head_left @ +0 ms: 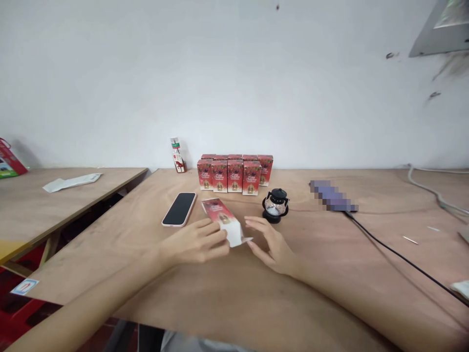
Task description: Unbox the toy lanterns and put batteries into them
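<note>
My left hand [201, 240] grips the carton [229, 225], fingers curled; contents hidden. Right hand [273, 247] half open at its flap, hold unclear.

Soft, even light of moderate brightness fell across the pale wall [234, 88] and wooden counter [330, 293], its source out of view. Faint shadows lay beneath the hands [200, 242] and the black cable [395, 254]. Wide-angle distortion stretched the forearms toward the edges, fine print on the red boxes [235, 176] was too soft to read, and coarse pixel blocks masked a phone's screen [333, 195].
</note>
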The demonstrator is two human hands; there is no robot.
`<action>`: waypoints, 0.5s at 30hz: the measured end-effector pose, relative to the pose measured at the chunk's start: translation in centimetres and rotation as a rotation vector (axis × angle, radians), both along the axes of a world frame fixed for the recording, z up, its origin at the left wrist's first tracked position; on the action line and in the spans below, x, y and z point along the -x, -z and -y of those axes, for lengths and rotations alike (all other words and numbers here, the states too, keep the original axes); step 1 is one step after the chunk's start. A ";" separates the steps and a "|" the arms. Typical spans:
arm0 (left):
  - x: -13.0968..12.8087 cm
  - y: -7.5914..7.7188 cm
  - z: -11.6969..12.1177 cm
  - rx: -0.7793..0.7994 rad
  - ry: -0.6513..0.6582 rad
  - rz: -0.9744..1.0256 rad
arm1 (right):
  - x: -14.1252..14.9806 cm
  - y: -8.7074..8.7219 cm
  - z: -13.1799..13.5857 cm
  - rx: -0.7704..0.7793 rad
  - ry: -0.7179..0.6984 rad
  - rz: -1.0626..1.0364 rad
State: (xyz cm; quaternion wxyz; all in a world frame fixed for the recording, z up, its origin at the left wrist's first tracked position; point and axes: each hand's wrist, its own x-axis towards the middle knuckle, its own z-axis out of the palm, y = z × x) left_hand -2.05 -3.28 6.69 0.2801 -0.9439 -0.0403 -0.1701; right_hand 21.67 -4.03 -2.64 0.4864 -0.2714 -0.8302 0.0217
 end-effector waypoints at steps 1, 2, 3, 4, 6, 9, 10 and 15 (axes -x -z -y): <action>-0.8 0.2 0.2 0.009 0.018 -0.001 | 0.1 -0.1 0.0 0.041 -0.001 -0.016; -1.5 0.5 0.2 0.027 0.028 0.017 | 0.1 -0.2 0.0 0.077 -0.006 -0.029; -2.0 0.9 0.2 0.048 0.031 0.042 | 0.1 -0.2 0.0 0.107 -0.015 -0.041; -2.3 1.5 0.2 0.073 0.028 0.080 | 0.1 -0.2 -0.1 0.132 -0.024 -0.049; -2.8 2.8 0.2 0.162 0.018 0.196 | 0.0 -0.1 -0.2 0.166 -0.041 -0.058; -3.1 4.7 0.3 0.381 -0.013 0.358 | -0.1 0.1 -0.4 0.196 -0.038 -0.067; -3.1 5.1 0.3 0.445 -0.039 0.386 | -0.1 0.1 -0.4 0.203 -0.036 -0.074; -2.8 6.0 0.5 0.335 -0.010 0.338 | -0.1 0.1 -0.5 0.225 -0.064 -0.113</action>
